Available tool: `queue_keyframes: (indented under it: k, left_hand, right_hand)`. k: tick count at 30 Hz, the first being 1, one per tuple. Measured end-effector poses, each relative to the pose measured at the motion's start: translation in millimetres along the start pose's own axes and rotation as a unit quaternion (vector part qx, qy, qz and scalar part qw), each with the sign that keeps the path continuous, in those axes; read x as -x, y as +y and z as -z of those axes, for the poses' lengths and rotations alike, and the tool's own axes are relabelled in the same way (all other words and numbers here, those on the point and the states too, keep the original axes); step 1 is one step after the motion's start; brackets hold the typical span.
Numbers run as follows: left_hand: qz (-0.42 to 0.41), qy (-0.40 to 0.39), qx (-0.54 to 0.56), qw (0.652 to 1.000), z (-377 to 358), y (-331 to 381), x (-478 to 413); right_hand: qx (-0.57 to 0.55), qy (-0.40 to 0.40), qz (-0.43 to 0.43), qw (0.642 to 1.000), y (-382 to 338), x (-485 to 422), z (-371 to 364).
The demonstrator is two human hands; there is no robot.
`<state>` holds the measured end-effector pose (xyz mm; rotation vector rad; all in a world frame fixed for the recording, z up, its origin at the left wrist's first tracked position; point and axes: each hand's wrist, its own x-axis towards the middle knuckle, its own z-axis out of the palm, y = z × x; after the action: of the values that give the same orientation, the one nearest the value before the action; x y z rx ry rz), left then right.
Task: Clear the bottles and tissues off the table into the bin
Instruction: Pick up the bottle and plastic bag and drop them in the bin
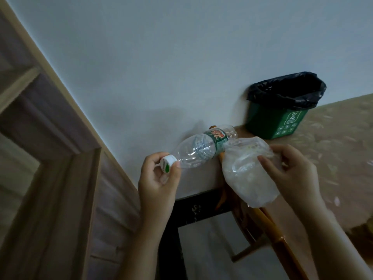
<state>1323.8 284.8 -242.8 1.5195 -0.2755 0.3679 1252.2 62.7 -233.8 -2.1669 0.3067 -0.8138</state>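
Two hands are up near the table (333, 142) edge. The left hand (159, 178) pinches the cap of a clear bottle (201, 148), held sideways. The right hand (290, 168) grips a crumpled clear bag (248, 174). The green bin (278, 122) sits on the table by the wall.

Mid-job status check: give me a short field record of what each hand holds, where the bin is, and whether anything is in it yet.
left hand: gripping the white cap end of a clear plastic bottle, held roughly level
right hand: holding a clear plastic bag
bin: green, black liner, standing on the table against the wall, past both hands
bin contents: cannot tell, inside hidden
items in bin so far: neither held item
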Motion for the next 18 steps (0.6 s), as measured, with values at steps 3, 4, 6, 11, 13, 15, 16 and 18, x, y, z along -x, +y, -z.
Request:
queue_keyframes:
  k: [3,4,6,11,13,15,16,18]
  left_hand:
    - [0.008,-0.029,0.009,1.0,-16,-18,-32]
    - [0.01,-0.037,0.015,0.999,-23,-23,-43]
    - [0.007,-0.061,0.026,0.998,-41,-31,-67]
    - [-0.021,-0.118,0.042,0.992,-93,-42,-125]
    - [-0.029,-0.142,0.038,0.989,-112,-46,-145]
    - [-0.046,-0.159,0.033,0.986,-130,-49,-164]
    - [-0.054,-0.165,0.034,0.984,-139,-52,-172]
    - [-0.051,-0.181,0.044,0.981,-155,-57,-184]
  right_hand:
    - [0.029,0.025,-0.005,0.999,5,-22,-10]
    - [0.041,0.039,-0.005,0.998,8,-31,-12]
    - [0.056,0.068,-0.016,0.996,15,-51,-16]
    - [0.071,0.117,-0.05,0.989,49,-108,-23]
    - [0.075,0.13,-0.061,0.987,62,-129,-21]
    - [0.081,0.148,-0.065,0.984,72,-148,-18]
    - [0.087,0.159,-0.064,0.981,76,-156,-16]
    - [0.104,0.175,-0.077,0.976,85,-168,-10]
